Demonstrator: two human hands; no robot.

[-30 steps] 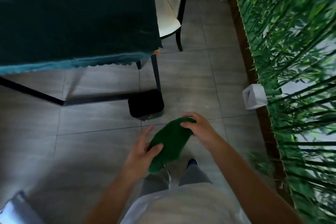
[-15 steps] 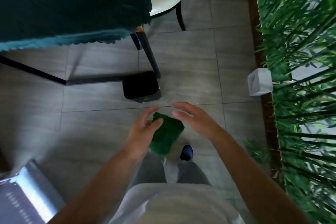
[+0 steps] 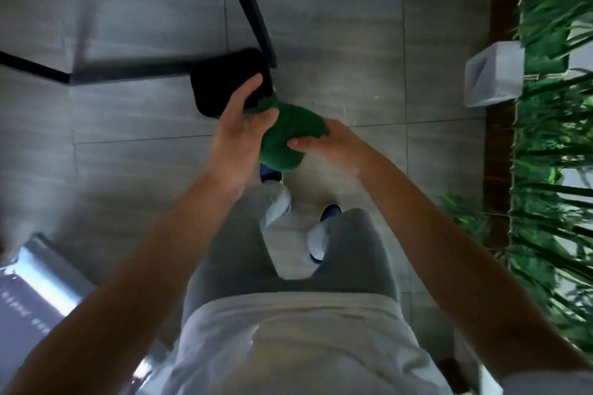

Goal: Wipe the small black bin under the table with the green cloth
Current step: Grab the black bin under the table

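The small black bin (image 3: pixel 218 83) stands on the grey tiled floor beside a black table leg (image 3: pixel 247 6). The green cloth (image 3: pixel 288 135) is bunched between both hands, just in front of the bin. My left hand (image 3: pixel 240 128) grips the cloth's left side, and its fingertips overlap the bin's near right corner. My right hand (image 3: pixel 330 144) pinches the cloth's right edge. Whether the cloth touches the bin I cannot tell.
A black floor bar of the table frame (image 3: pixel 96 74) runs left from the bin. A white box lamp (image 3: pixel 491 74) sits by a wall of green plants (image 3: pixel 552 138) on the right. A shiny metal object (image 3: pixel 38 285) lies at lower left. My legs and shoes (image 3: pixel 321 234) are below.
The view has tilted down and closer to the bin. Both hands carried the cloth forward to the bin's near corner, and my right hand has closed on the cloth again.
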